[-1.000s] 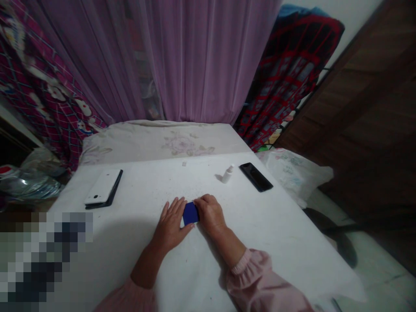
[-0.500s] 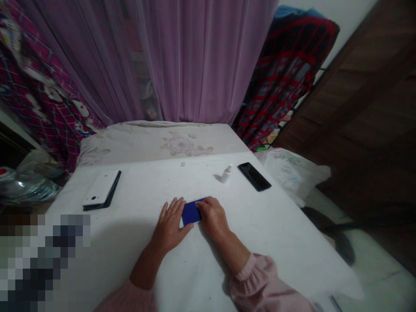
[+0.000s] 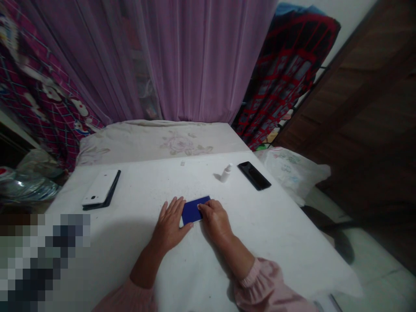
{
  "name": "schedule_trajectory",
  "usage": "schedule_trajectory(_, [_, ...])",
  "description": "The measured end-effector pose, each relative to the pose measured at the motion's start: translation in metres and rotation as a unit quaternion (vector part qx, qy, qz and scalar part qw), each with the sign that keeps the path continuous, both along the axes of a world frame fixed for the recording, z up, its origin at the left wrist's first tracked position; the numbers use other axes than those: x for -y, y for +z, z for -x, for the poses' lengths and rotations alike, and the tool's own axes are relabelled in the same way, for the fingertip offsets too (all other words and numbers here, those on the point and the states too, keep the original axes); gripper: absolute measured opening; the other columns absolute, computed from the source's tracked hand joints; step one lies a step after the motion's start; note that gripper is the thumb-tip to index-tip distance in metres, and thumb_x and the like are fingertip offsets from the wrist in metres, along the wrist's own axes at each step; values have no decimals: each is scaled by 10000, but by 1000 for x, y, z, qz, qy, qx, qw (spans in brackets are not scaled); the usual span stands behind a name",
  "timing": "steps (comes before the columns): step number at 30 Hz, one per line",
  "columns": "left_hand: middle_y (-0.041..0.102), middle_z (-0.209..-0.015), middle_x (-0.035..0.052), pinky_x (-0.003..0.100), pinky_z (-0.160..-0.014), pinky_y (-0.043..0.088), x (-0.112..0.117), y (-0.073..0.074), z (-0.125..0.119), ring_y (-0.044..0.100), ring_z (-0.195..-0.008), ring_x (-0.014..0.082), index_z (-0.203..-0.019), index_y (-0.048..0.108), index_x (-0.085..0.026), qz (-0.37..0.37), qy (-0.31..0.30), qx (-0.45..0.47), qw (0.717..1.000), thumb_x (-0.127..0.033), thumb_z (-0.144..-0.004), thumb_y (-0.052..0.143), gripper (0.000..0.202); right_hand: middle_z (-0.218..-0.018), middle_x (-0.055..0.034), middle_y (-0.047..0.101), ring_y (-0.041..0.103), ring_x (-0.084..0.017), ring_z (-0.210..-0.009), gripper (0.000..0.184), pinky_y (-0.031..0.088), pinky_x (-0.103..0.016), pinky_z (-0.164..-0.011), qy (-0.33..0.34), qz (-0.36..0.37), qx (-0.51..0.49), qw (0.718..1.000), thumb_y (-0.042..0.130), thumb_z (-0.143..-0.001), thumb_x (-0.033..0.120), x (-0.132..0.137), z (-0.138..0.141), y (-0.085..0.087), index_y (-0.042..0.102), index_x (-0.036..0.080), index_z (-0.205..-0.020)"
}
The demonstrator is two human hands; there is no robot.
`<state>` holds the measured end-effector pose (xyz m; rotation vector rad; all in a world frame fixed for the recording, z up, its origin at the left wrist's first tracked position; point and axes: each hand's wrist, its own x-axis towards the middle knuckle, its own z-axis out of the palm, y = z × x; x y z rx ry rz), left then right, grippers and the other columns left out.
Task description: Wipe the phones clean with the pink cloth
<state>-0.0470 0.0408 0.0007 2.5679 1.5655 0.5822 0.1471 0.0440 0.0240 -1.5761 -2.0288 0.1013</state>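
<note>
A smartphone (image 3: 193,211) with a blue face and a pale edge lies flat on the white cloth in front of me. My left hand (image 3: 170,225) holds its left end, thumb along the near edge and fingers by the far edge. Over the phone's right part, my right hand (image 3: 216,219) is closed in a pinch, fingertips touching the blue surface. A small pale spot shows at those fingertips; whether it is a nail or a held scrap I cannot make out. Beyond stands a small white spray bottle (image 3: 225,173).
A black phone (image 3: 254,175) lies right of the bottle. At left, a white phone (image 3: 102,187) rests on a dark one (image 3: 112,195). A tiny pale square (image 3: 182,163) lies farther back. A plastic bag (image 3: 289,171) hangs beside the table's right edge.
My right hand has slid slightly right and toward me over the phone, uncovering more of its far right corner. My left hand has stayed in place.
</note>
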Motion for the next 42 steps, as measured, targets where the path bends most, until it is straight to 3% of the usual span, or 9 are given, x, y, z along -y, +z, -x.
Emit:
schedule_trajectory(5, [444,-1486,135,523,-1153,236,0,0,-1,356,-1402,299,-1468,311,-178,0,4,3,1000,-487,-912,488,660,-792,-54,640,559,-182,-772,187,424,-259,-672,-47,5,-2,999,574,-898,180,-8,-23,3,759,202,-894])
schedule_trajectory(8, [447,-1483,139,518,-1154,235,1,0,-2,361,-1399,299,-1462,318,-171,-2,5,2,1000,-487,-910,491,659,-795,-63,643,557,-191,-774,181,419,-266,-665,-67,8,7,998,582,-883,168,-17,-17,5,762,190,-889])
schedule_trajectory(12, [447,-1482,147,525,-1150,240,1,1,-2,360,-1398,305,-1450,329,-145,-1,7,-7,1000,-467,-898,508,663,-779,-47,635,548,-182,-763,178,414,-262,-659,-17,-2,-8,1000,580,-882,166,-6,4,1,755,200,-890])
schedule_trajectory(15, [446,-1483,148,524,-1151,241,1,1,-1,356,-1401,306,-1451,326,-142,-4,4,-8,1000,-464,-896,510,668,-765,-39,624,544,-173,-758,170,417,-255,-663,18,-12,-26,999,579,-891,173,10,4,-4,745,205,-901])
schedule_trajectory(21, [439,-1490,135,516,-1155,234,1,-1,0,351,-1404,301,-1465,308,-172,-3,1,-1,1000,-486,-905,498,670,-780,-56,630,552,-177,-751,182,423,-254,-640,-31,-40,-25,998,568,-895,165,7,-25,-6,747,187,-917])
schedule_trajectory(24, [442,-1487,137,517,-1155,232,0,-2,-1,353,-1402,302,-1467,309,-169,-1,3,-1,1000,-484,-904,499,672,-764,-55,627,549,-174,-733,171,418,-253,-625,-43,-47,-22,998,578,-888,156,5,-18,-5,747,182,-879])
schedule_trajectory(29, [448,-1482,144,518,-1155,232,1,-1,-1,357,-1400,308,-1466,318,-165,-7,1,0,1000,-480,-899,505,675,-772,-50,630,542,-174,-741,169,430,-255,-649,27,-69,-17,997,586,-880,140,19,2,-6,740,185,-934])
schedule_trajectory(37, [445,-1484,143,529,-1149,239,1,0,-1,362,-1397,309,-1473,301,-167,-5,1,8,1000,-459,-895,513,681,-808,-67,645,565,-188,-768,197,460,-266,-653,-29,-57,-14,998,565,-895,152,20,-40,-7,743,179,-974])
schedule_trajectory(42, [443,-1485,146,530,-1150,241,1,0,-2,360,-1398,307,-1461,324,-163,-1,4,3,1000,-472,-896,515,672,-795,-59,637,549,-175,-751,203,446,-260,-651,22,-85,-17,996,559,-890,137,25,-9,-6,733,192,-979])
